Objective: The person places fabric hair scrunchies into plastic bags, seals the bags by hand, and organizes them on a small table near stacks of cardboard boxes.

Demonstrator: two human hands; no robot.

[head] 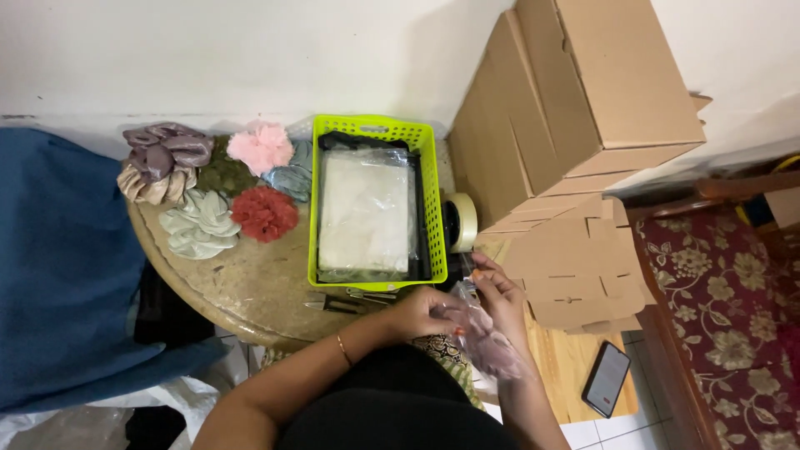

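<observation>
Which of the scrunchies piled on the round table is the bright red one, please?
The red scrunchie lies nearest the green basket, below the pink one and right of the pale green one.

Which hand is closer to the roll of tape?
The right hand: it is just below the tape roll. The left hand is lower and farther left, below the green basket.

- A round stone-topped table (250, 283) carries most things.
- A lime-green plastic basket (433, 200) stands on it, near its right edge.
- A heap of fabric scrunchies (208, 179) lies at the table's back left, in grey, beige, pale green, dark green, pink, red and blue.
- Metal scissors (346, 300) lie just in front of the basket.
- A roll of tape (462, 222) stands just right of the basket.
- A lower wooden surface (567, 367) to the right carries flat cardboard boxes (583, 267) and a dark phone (606, 378).
</observation>
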